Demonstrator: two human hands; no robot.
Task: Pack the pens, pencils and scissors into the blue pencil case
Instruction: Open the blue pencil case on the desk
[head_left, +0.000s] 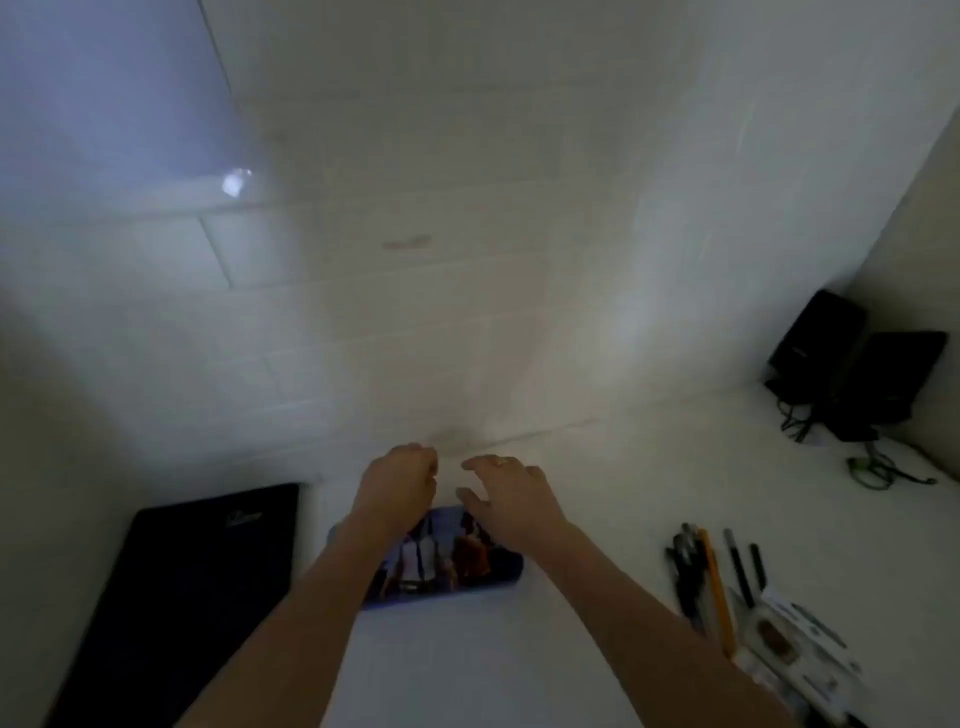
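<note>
We've got both hands, left hand (397, 480) curled & right hand (506, 493) w/ fingers loosely spread, at the far edge of the blue pencil case (447, 561) on the table (597, 493), grip unclear, so fumbling its opening could shove it away from the pens (711, 577).

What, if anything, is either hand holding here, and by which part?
It cannot be told for certain. Both the left hand and right hand hover curled over the far edge of the blue pencil case; the blur hides any grip.
</note>
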